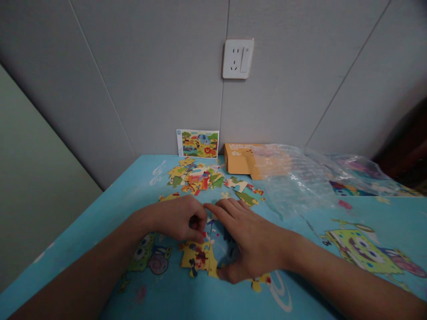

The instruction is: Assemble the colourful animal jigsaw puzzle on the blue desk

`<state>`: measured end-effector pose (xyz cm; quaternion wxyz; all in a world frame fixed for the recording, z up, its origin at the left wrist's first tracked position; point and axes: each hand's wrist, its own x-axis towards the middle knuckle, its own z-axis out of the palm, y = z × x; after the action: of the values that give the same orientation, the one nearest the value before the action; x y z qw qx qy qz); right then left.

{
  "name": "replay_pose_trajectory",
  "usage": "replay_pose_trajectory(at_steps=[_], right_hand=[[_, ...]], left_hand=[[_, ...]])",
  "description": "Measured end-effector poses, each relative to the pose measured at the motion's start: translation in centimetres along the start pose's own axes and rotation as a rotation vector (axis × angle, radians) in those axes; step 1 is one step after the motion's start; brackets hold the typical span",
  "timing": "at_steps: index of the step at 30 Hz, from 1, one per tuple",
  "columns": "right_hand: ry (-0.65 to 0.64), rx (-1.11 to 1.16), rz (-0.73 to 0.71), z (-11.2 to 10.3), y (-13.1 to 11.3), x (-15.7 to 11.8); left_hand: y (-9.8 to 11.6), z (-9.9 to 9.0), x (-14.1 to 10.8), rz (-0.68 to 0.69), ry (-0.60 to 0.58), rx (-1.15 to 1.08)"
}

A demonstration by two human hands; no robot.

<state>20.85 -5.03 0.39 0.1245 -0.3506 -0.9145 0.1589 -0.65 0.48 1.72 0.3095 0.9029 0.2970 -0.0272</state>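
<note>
Partly joined jigsaw puzzle pieces [199,258] lie on the blue table cover, yellow at the near left with blue parts between my hands. My left hand [182,217] is at their left side, fingers curled and thumb pinched in against a red and white puzzle piece [205,236]; the fingertips are partly hidden. Over the right part of the joined pieces my right hand [245,242] lies spread. Its thumb tip touches the lower edge by a yellow piece, and its fingers reach across the top. That hand covers some of the puzzle.
Loose puzzle pieces [198,178] are heaped behind my hands, with several more [247,191] to the right. A picture card [199,144] leans on the wall beside an orange box [238,160]. Clear plastic packaging [296,182] spreads over the right back. A socket [238,59] is on the wall.
</note>
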Motion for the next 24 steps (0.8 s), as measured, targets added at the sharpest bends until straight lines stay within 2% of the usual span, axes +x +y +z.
replay_pose_trajectory(at_steps=[10, 19, 22, 24], right_hand=[[-0.018, 0.052, -0.083, 0.0, 0.8, 0.2], [-0.016, 0.065, -0.089, -0.1, 0.8, 0.3], [0.011, 0.056, -0.092, -0.4, 0.6, 0.5], [0.072, 0.031, -0.085, -0.4, -0.2, 0.5]], left_hand=[[0.0, 0.2, 0.0, -0.011, -0.009, -0.048], [0.6, 0.5, 0.2, -0.027, 0.004, -0.031], [0.6, 0.8, 0.5, -0.037, 0.043, -0.012], [0.5, 0.9, 0.6, -0.029, 0.057, -0.007]])
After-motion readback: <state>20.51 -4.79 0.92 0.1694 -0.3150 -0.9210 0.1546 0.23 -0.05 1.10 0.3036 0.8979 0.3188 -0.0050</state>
